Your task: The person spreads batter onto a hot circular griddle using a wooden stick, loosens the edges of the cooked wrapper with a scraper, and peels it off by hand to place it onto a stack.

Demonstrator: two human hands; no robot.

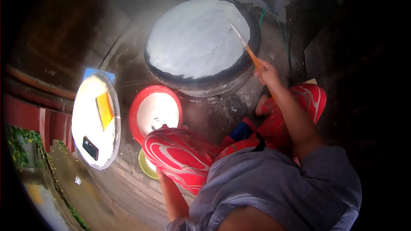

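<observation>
While right hand (pixel 267 73) grips stick (pixel 252 55), long axis slants forward-left; left hand hidden.

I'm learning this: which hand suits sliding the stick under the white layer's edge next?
Probably the right. The right hand holds the stick, whose far end reaches over the white layer. The left forearm is down beside the red trousers, its hand hidden.

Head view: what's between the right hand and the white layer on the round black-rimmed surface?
A thin tool, held in the right hand, orange near it and whitish beyond, reaching over the white layer. Tip contact unclear.
</observation>
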